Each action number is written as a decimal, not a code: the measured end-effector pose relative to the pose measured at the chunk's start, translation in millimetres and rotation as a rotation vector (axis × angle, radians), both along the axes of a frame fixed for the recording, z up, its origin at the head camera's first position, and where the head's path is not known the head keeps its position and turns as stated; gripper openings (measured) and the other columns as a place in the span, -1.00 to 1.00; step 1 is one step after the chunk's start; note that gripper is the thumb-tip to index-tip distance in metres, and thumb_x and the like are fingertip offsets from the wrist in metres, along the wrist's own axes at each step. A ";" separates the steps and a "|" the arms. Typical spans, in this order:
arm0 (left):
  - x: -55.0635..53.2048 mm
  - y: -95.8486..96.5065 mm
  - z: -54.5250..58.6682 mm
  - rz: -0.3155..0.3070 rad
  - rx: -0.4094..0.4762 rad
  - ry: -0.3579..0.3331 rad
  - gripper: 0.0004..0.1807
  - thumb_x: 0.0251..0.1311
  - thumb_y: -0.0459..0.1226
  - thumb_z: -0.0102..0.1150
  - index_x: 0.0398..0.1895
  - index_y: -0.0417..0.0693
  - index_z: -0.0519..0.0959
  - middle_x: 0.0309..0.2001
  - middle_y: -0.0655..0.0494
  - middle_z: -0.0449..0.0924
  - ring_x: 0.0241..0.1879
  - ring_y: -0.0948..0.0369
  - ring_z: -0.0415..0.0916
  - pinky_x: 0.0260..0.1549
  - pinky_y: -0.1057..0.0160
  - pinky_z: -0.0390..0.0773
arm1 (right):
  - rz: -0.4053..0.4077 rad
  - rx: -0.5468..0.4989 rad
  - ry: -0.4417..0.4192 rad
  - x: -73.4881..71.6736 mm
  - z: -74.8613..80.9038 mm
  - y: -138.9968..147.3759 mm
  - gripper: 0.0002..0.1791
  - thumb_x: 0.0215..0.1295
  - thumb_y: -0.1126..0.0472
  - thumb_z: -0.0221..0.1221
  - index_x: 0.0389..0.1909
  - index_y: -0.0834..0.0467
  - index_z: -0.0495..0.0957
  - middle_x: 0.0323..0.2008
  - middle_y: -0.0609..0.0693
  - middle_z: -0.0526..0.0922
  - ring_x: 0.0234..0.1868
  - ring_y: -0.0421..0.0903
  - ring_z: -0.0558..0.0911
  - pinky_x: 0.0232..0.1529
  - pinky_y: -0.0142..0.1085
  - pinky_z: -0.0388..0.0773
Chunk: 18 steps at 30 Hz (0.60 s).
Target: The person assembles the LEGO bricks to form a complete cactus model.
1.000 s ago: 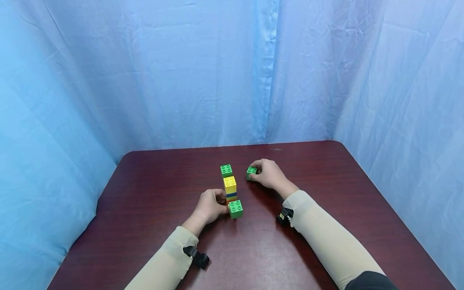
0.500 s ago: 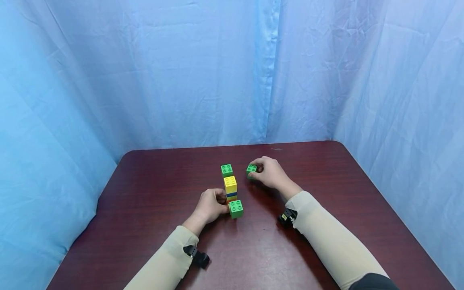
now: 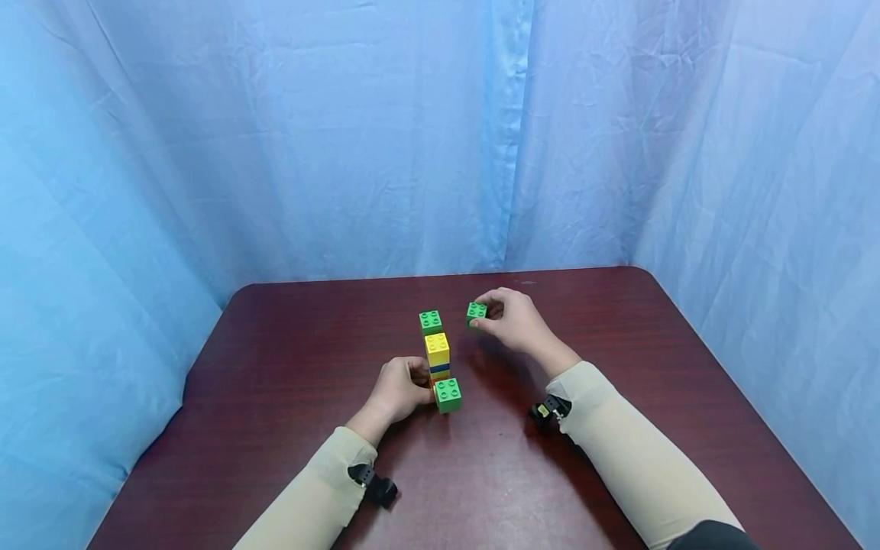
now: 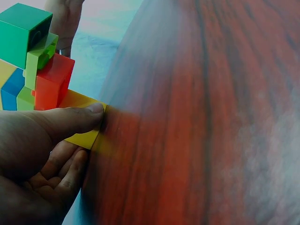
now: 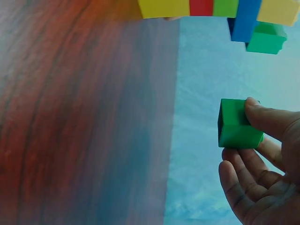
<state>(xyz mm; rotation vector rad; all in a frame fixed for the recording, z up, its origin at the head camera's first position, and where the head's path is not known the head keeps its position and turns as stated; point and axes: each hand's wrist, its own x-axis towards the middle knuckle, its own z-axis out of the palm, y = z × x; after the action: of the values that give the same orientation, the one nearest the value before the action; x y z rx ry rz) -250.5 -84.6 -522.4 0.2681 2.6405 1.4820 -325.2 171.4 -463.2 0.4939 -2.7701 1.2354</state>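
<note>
A tower of toy building bricks stands on the dark reddish table, with a yellow brick [image 3: 437,349] on top. One green brick [image 3: 448,396] juts out on its near side, another green brick [image 3: 431,321] on its far side. Red, light green and blue layers lie between. My left hand [image 3: 396,389] pinches the bottom yellow brick [image 4: 88,139] from the left, thumb on its near face. To the right of the tower, my right hand [image 3: 516,321] holds a loose green brick [image 5: 234,123] between thumb and fingers, raised off the table and apart from the tower.
The wooden table [image 3: 275,336] has rounded far corners. Light blue curtains [image 3: 309,137] hang behind it and along both sides. A small black camera [image 3: 380,491] is strapped to the left wrist, and another camera [image 3: 545,411] to the right.
My right hand has lifted the loose green brick upward and slightly away from me. The left hand and the tower have stayed in place.
</note>
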 end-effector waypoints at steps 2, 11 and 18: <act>0.7 -0.5 0.5 -0.005 -0.002 0.005 -0.69 -0.08 -0.41 0.65 -0.23 -0.08 0.77 -0.30 0.19 0.73 -0.24 0.25 0.66 -0.16 0.16 0.69 | 0.017 -0.011 0.016 0.7 3.1 -0.5 -0.60 0.27 0.11 0.50 0.09 0.06 0.68 -0.11 -0.07 0.65 -0.16 -0.09 0.67 -0.13 -0.15 0.68; 1.4 -0.2 0.5 -0.004 -0.004 0.001 -0.69 -0.06 -0.40 0.65 -0.21 -0.06 0.78 -0.30 0.20 0.75 -0.24 0.26 0.67 -0.15 0.16 0.70 | 0.106 -0.059 0.067 11.6 19.3 -8.9 -0.62 0.28 0.08 0.49 0.08 -0.02 0.66 -0.08 -0.11 0.62 -0.14 -0.13 0.67 -0.09 -0.17 0.68; 1.0 -0.4 0.5 -0.011 0.002 0.009 -0.69 -0.06 -0.40 0.66 -0.20 -0.07 0.78 -0.29 0.19 0.75 -0.23 0.25 0.68 -0.15 0.16 0.70 | 0.143 -0.103 0.089 22.0 35.4 -17.3 -0.60 0.28 0.03 0.49 0.10 -0.08 0.65 -0.05 -0.16 0.63 -0.12 -0.14 0.67 -0.06 -0.16 0.67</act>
<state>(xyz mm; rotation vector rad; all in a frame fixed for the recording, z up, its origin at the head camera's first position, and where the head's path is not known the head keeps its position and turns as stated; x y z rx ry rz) -249.6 -85.0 -521.8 0.2898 2.6401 1.4834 -303.2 154.1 -427.8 0.7300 -2.6217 1.3414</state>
